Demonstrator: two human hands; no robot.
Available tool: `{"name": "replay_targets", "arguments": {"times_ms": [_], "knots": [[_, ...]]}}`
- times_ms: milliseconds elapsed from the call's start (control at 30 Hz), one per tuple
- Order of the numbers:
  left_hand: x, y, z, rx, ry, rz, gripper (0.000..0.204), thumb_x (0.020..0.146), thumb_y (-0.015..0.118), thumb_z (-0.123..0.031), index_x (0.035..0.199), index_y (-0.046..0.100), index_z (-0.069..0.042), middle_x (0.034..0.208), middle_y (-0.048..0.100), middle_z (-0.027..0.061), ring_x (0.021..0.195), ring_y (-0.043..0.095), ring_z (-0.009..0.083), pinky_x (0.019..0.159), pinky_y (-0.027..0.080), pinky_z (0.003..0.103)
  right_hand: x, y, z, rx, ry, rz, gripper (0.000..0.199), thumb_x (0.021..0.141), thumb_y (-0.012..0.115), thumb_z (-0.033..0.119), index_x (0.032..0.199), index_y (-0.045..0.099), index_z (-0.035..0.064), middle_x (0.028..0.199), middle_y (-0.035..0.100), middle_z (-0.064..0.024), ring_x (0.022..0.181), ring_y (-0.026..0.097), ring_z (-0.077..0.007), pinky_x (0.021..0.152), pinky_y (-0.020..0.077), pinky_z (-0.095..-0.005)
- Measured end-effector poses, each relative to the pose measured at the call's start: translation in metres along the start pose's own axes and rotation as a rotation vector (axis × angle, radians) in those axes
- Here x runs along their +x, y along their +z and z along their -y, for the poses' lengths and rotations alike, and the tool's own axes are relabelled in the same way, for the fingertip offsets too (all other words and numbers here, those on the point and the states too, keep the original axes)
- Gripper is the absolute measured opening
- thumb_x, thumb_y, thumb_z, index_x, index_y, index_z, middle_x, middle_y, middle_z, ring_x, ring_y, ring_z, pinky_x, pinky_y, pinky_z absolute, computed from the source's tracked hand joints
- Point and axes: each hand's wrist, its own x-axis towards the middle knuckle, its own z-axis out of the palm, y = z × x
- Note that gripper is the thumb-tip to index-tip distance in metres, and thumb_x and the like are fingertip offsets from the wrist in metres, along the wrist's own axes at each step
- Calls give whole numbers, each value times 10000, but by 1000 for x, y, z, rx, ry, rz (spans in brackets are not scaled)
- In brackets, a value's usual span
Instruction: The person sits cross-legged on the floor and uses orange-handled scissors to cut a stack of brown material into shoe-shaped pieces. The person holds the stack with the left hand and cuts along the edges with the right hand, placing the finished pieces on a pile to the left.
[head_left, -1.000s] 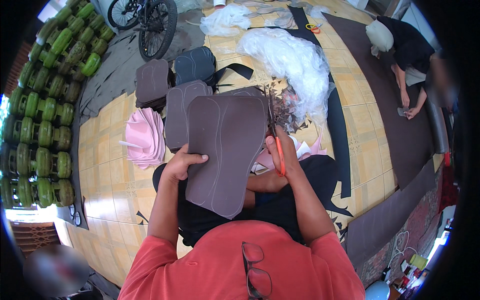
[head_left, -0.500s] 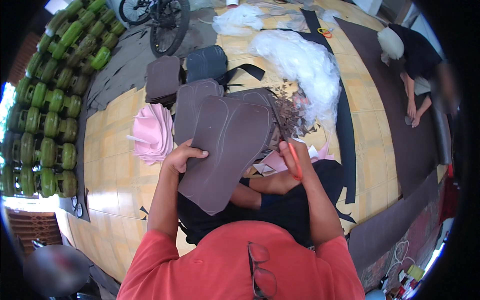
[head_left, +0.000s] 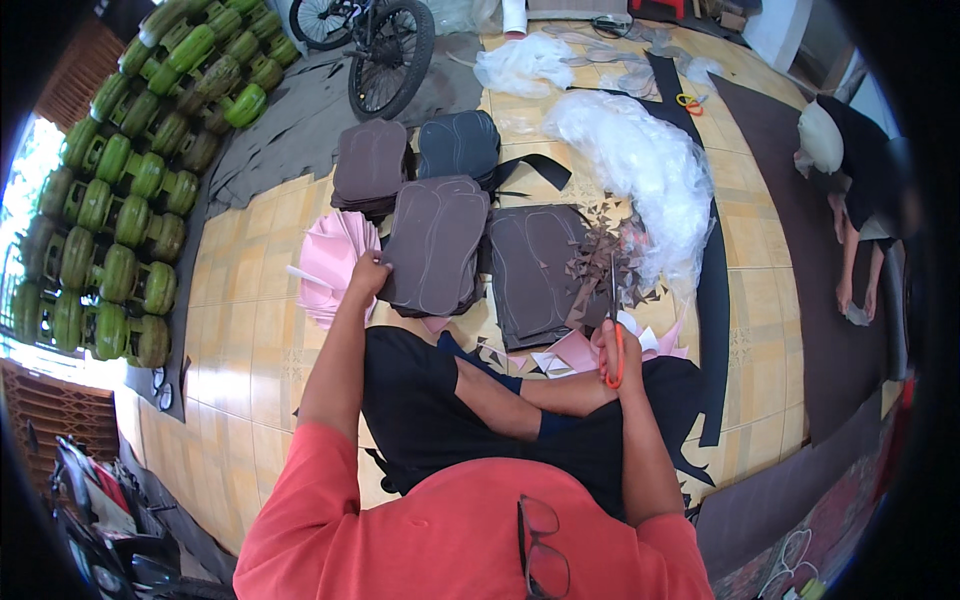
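My left hand [head_left: 368, 275] reaches out to the left edge of a stack of dark brown foam pieces [head_left: 436, 245] with sole outlines, and rests on it on the tiled floor. My right hand [head_left: 612, 350] grips orange-handled scissors [head_left: 613, 330] with the blades pointing away from me, over a second dark brown sheet [head_left: 540, 270] lying flat. Small dark offcuts [head_left: 600, 265] litter that sheet's right side. Pink and white scraps [head_left: 580, 352] lie just in front of my right hand.
More foam stacks, brown [head_left: 370, 165] and dark blue [head_left: 458, 145], lie beyond. Pink pieces [head_left: 335, 265] sit to the left, white plastic wrap [head_left: 640, 170] to the right. Green gas cylinders [head_left: 120, 200] line the left, a bicycle [head_left: 385, 55] stands behind. Another person [head_left: 850, 200] crouches on a brown mat at right.
The brown piece I held up in front of me has been laid down on the left stack. My left hand followed it out; the scissors hand lowered slightly.
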Motion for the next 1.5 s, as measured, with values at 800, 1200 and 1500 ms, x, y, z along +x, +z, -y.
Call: {"name": "replay_targets", "arguments": {"times_ms": [800, 1200, 1500], "knots": [[-125, 217, -111, 425, 215, 65, 859, 714, 797, -466, 1215, 426, 125, 1216, 481, 319, 1104, 567, 424, 926, 484, 446, 22, 6, -31, -156, -185, -111, 491, 930, 578, 489, 724, 556, 44, 544, 461, 9, 434, 435, -85, 384, 355, -250], [-124, 209, -137, 477, 347, -39, 523, 745, 801, -211, 1033, 435, 28, 994, 623, 274, 917, 614, 467, 809, 510, 484, 22, -3, -13, -14, -20, -88, 539, 922, 565, 518, 736, 573, 13, 520, 499, -54, 413, 493, -140, 415, 390, -301], [-132, 152, -202, 18, 527, -45, 266, 851, 656, -106, 912, 412, -19, 811, 546, 222, 774, 584, 389, 692, 450, 424, 16, -5, -7, 113, 2, -100, 531, 932, 545, 525, 743, 547, 29, 520, 452, 5, 381, 427, -78, 354, 342, -232]]}}
